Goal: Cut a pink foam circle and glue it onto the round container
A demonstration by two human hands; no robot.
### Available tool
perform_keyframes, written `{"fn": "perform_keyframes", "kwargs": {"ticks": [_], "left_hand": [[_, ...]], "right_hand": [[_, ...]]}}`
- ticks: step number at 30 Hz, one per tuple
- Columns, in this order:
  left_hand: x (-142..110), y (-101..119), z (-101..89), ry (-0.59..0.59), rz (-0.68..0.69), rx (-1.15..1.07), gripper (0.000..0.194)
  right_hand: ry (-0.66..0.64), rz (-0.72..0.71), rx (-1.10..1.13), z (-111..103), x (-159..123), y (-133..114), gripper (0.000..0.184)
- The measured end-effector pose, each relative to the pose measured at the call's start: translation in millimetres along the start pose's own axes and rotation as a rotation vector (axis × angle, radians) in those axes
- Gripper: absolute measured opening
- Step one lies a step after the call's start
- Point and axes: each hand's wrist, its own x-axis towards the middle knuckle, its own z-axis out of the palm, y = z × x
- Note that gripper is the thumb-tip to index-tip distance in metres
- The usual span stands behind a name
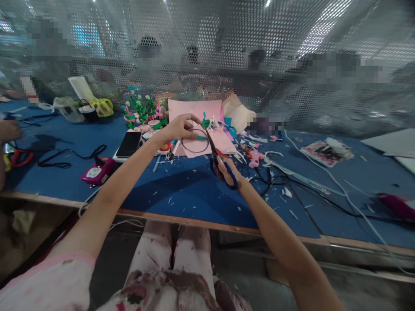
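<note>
My left hand [182, 128] is closed in a pinch above the pink sheets, with a small green piece [205, 122] at its fingertips. A thin dark loop [195, 151] shows just below these fingers; whether the hand touches it I cannot tell. In my right hand [229, 169] is a pair of scissors [212, 147] with dark blue handles, fingers wrapped in them. The blades point up and away, their tips close to the green piece. Pink paper sheets [194, 108] lie behind and under my left hand. A teal scrap [201, 138] sits near the loop.
Green and pink craft plants [139, 110] stand left, behind a phone [129, 144] and a purple power socket [97, 172]. Scraps and cables [324, 199] spread rightward. Perforated metal mesh [207, 56] rises behind the blue table [168, 190]. Another person's hand [9, 129] is far left.
</note>
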Motion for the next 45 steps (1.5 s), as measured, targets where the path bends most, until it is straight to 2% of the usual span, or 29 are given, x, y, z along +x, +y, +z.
{"fn": "perform_keyframes", "kwargs": {"ticks": [12, 22, 32, 41, 45], "left_hand": [[-1.1, 1.5, 1.4, 0.0, -0.017, -0.032, 0.036], [-0.9, 0.7, 0.6, -0.046, -0.029, -0.017, 0.036], [-2.4, 5.2, 0.3, -0.03, -0.057, -0.01, 0.034], [-0.6, 0.8, -1.6, -0.017, -0.062, -0.013, 0.034], [-1.3, 0.7, -2.3, -0.024, -0.048, 0.0, 0.033]], "right_hand": [[-0.003, -0.046, 0.026, 1.3, -1.1, 6.7, 0.059], [-0.026, -0.057, -0.064, -1.6, -0.7, 0.8, 0.054], [-0.028, -0.079, -0.192, -6.7, 0.8, 1.1, 0.054], [-0.034, -0.078, -0.219, -7.7, 0.9, -0.7, 0.054], [-0.031, -0.056, -0.154, -7.3, 0.6, -0.4, 0.052]]}}
